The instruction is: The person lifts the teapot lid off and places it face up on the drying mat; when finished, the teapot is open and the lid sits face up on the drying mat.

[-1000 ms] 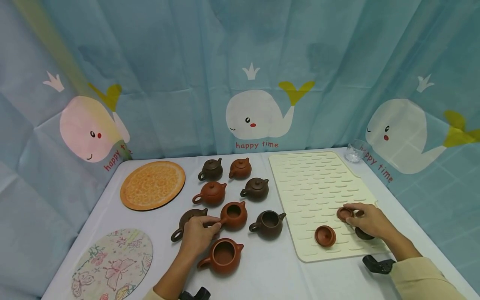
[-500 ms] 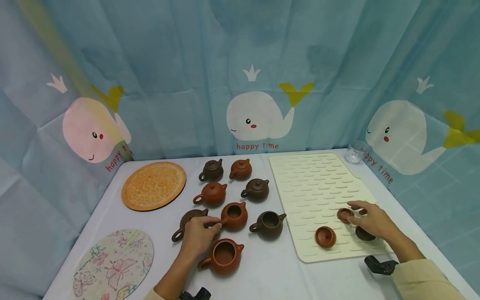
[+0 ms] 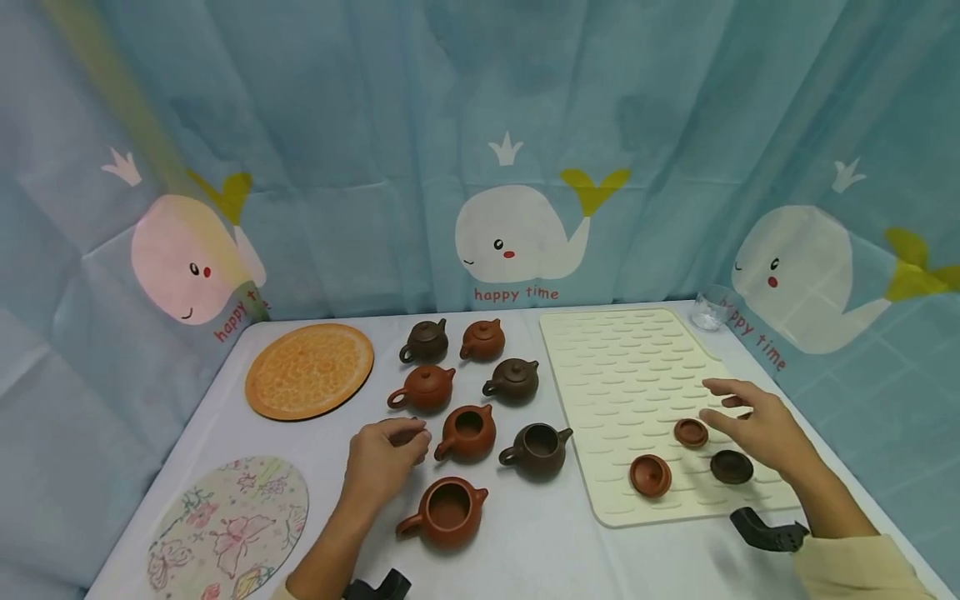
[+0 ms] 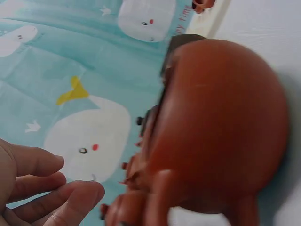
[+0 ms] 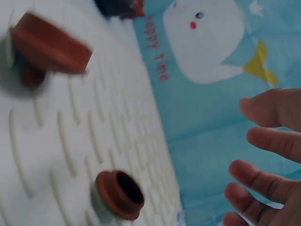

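My left hand (image 3: 382, 462) hovers just left of a reddish-brown lidless teapot's (image 3: 471, 451) handle and hides most of a dark teapot behind it. Its fingers are loosely bent with nothing between them, as the left wrist view shows. Nearer me stands another lidless red teapot (image 3: 450, 540), large in the left wrist view. A dark lidless teapot (image 3: 542, 471) is to the right. Over the cream mat (image 3: 615, 375), my right hand (image 3: 765, 429) is spread, holding nothing. Close by on the mat lie a small red lid (image 3: 691, 432), a dark lid (image 3: 731, 467) and a larger red lid (image 3: 650, 475).
Several lidded teapots stand at the back, among them a dark one (image 3: 513, 381) and a red one (image 3: 423, 389). An orange round mat (image 3: 309, 371) and a floral round mat (image 3: 232, 529) lie at left. A clear glass (image 3: 708, 308) stands at the back right corner.
My left hand has let go of the middle red teapot's handle and drawn back left. My right hand has lifted away from the small red lid, up and right, uncovering the dark lid.
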The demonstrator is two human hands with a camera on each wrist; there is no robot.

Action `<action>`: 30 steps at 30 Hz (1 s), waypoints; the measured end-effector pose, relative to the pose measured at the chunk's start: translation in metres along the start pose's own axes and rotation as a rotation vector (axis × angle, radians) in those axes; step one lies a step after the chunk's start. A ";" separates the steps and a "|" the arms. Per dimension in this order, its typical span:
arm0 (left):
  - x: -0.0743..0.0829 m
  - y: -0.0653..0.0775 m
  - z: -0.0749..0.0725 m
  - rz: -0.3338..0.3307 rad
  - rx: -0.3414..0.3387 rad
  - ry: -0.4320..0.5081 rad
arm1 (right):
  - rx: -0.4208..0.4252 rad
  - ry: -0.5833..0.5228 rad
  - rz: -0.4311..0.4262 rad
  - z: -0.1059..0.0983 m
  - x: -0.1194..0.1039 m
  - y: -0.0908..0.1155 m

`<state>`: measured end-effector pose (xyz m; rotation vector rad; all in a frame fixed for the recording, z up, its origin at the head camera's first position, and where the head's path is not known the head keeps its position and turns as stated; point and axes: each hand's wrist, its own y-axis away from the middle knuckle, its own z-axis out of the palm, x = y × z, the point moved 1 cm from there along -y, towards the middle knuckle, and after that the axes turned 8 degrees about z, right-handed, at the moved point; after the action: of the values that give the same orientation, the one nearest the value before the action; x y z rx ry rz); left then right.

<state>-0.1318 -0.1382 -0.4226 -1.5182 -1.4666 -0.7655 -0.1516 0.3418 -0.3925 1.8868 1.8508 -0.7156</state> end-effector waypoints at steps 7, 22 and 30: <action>0.008 0.005 -0.025 0.139 0.128 -0.015 | 0.065 -0.032 -0.054 -0.005 -0.033 0.012; -0.036 0.012 -0.051 0.056 0.271 0.046 | 0.093 -0.178 -0.234 0.007 -0.094 0.034; -0.059 0.018 -0.053 -0.036 0.220 -0.007 | 0.028 -0.190 -0.294 0.018 -0.116 0.033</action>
<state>-0.1134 -0.2107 -0.4546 -1.3328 -1.5330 -0.5982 -0.1189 0.2380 -0.3379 1.5174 2.0210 -0.9844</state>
